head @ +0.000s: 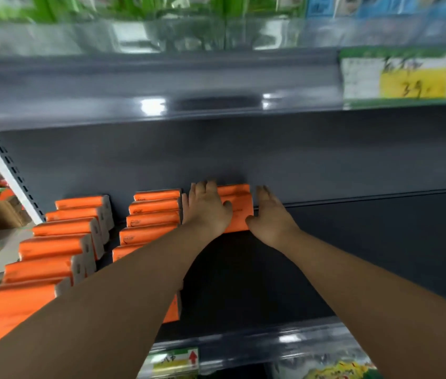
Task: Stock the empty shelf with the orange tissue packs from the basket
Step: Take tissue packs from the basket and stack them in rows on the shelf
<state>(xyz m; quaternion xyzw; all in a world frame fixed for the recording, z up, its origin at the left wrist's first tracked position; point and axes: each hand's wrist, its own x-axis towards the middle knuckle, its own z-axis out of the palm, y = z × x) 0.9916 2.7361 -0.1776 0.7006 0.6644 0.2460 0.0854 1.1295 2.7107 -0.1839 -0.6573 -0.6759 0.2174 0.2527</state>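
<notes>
Two rows of orange tissue packs stand on the dark grey shelf (353, 242): a left row (60, 242) and a middle row (150, 217). At the back a third row begins with two orange packs (236, 206) against the rear panel. My left hand (205, 209) lies flat on these packs' left side, fingers straight. My right hand (271, 214) presses against their right side with straight fingers. My forearms hide part of the middle row. The basket is out of sight.
The shelf's right half is bare dark metal. An upper shelf edge with a yellow price tag (405, 75) hangs above. A lower shelf rail carries another tag (174, 361). Cardboard boxes (0, 206) sit beyond the left upright.
</notes>
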